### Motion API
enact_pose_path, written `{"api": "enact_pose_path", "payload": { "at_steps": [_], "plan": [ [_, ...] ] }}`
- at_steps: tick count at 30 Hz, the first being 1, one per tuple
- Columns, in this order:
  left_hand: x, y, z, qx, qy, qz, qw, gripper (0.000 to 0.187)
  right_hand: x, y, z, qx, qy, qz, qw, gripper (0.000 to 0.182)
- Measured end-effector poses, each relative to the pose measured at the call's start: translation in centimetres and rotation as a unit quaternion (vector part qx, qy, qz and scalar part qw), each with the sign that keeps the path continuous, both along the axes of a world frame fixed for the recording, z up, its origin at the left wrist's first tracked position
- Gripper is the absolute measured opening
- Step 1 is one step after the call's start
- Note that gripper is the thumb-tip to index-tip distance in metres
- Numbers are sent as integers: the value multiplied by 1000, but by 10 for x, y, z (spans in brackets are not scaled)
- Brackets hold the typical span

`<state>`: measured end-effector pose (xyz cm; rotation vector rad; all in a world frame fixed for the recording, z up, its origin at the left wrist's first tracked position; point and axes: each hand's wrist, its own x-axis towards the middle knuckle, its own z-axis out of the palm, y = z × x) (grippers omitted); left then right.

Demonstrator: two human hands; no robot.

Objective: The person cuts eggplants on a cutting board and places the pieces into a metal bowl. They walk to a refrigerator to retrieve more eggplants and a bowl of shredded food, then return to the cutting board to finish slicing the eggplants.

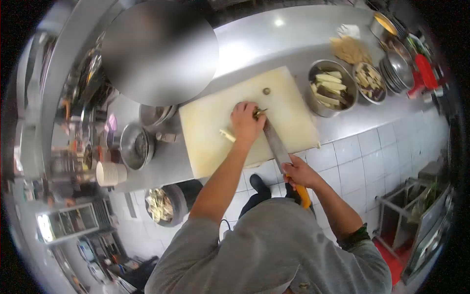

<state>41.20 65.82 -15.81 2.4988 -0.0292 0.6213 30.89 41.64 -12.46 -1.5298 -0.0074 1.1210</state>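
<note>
My left hand (246,121) is closed over a dark piece with a green stem end (259,112), apparently an eggplant, on the pale cutting board (205,112). Most of that piece is hidden under the fingers. In my right hand (299,172) is the yellow handle of a large knife (277,146). Its broad blade slants across the board, with the tip close to the left fingers. A pale cut strip (227,134) lies left of my left hand. Farther up the board rests a small round dark piece (267,91).
Right of the board stand a metal pot (313,105) of pale, dark-skinned strips and a bowl (370,99) of cut pieces. Metal bowls (134,146) and stacked white cups (108,173) sit at left. A bin (177,203) with scraps stands below the counter.
</note>
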Motion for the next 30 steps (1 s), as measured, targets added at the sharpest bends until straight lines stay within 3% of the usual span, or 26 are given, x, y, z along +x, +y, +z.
{"api": "enact_pose_path", "payload": {
  "at_steps": [4, 8, 9, 10, 11, 14, 17, 19, 20, 22, 23, 24, 26, 28, 30],
  "plan": [
    [3, -14, 13, -33, -33, 87, 995, 32, 2, 26, 2, -10, 25, 1, 1000, 33],
    [13, -12, 16, -96, -29, 95, 990, 28, 5, 39, 13, 4, -2, -5, 1000, 32],
    [14, -11, 28, -104, -43, 103, 988, 26, 2, 37, 5, -61, -26, -30, 997, 32],
    [13, -9, 41, -101, -97, 103, 985, 25, 6, 35, 14, -24, -47, -10, 999, 32],
    [17, -1, 47, -118, -72, 93, 986, 30, 6, 40, 23, -51, -84, -26, 995, 31],
    [-16, 42, 119, -109, -143, 181, 967, 34, 9, 76, 77, -61, -101, 20, 993, 31],
    [-79, 117, 168, -92, -227, 265, 933, 34, 1, 137, 126, -24, -115, 125, 985, 36],
    [-139, 181, 183, -57, -284, 330, 898, 33, -13, 197, 158, -12, -124, 266, 956, 41],
    [-178, 209, 196, -19, -281, 375, 883, 31, -22, 232, 164, 5, -151, 332, 931, 39],
    [-251, 262, 198, -73, -225, 515, 824, 32, -47, 302, 172, 24, -156, 443, 882, 35],
    [-289, 300, 185, -48, -251, 528, 810, 31, -60, 330, 172, 26, -137, 492, 860, 33],
    [-324, 341, 164, -109, -276, 560, 773, 39, -70, 348, 170, 21, -129, 507, 852, 32],
    [-405, 437, 103, -134, -114, 652, 738, 59, -87, 372, 164, 8, -106, 538, 836, 31],
    [-470, 501, 43, -344, 23, 614, 710, 77, -85, 354, 157, -27, -86, 486, 869, 32],
    [-548, 547, -42, -358, -20, 658, 662, 81, -60, 309, 129, -55, -97, 394, 913, 38]
  ]
}}
